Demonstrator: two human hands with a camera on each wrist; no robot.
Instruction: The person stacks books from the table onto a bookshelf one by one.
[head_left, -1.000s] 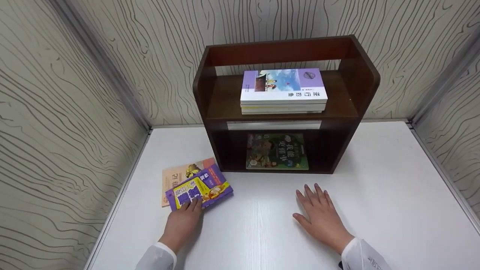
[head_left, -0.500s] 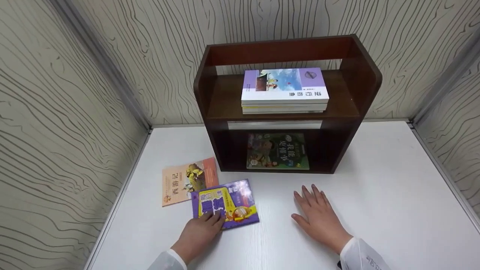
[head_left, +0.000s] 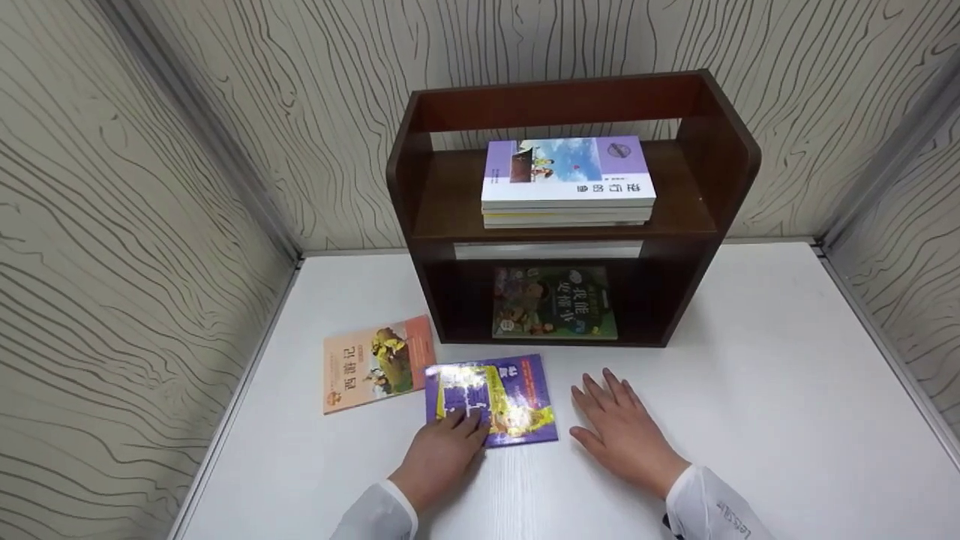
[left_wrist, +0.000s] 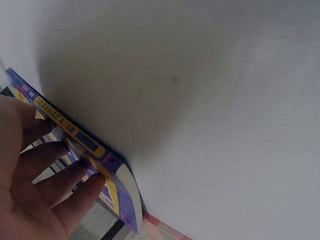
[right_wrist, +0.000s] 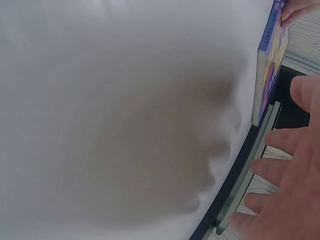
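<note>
A purple book with a yellow panel [head_left: 527, 390] lies flat on the white table in front of the shelf. My left hand [head_left: 444, 451] rests its fingertips on the cover near the lower left edge. The left wrist view shows the extended fingers [left_wrist: 62, 185] against the cover, with the spine [left_wrist: 75, 132] facing the camera. To the right of the book, my right hand [head_left: 626, 435] is spread palm down at the table and holds nothing. A gap separates it from the book, also in the right wrist view, where the book [right_wrist: 270, 65] stands beyond the thumb.
Left of the purple book lies an orange book [head_left: 352, 375]. A dark brown shelf [head_left: 427, 195] stands behind, with a stack of books [head_left: 568, 171] on its upper level and a green book [head_left: 555, 304] on the lower. Patterned panels [head_left: 135, 300] enclose the table.
My left hand has slid the purple book to the right, off the orange book, and its angle has turned. The orange book is now uncovered. My right hand has shifted slightly left.
</note>
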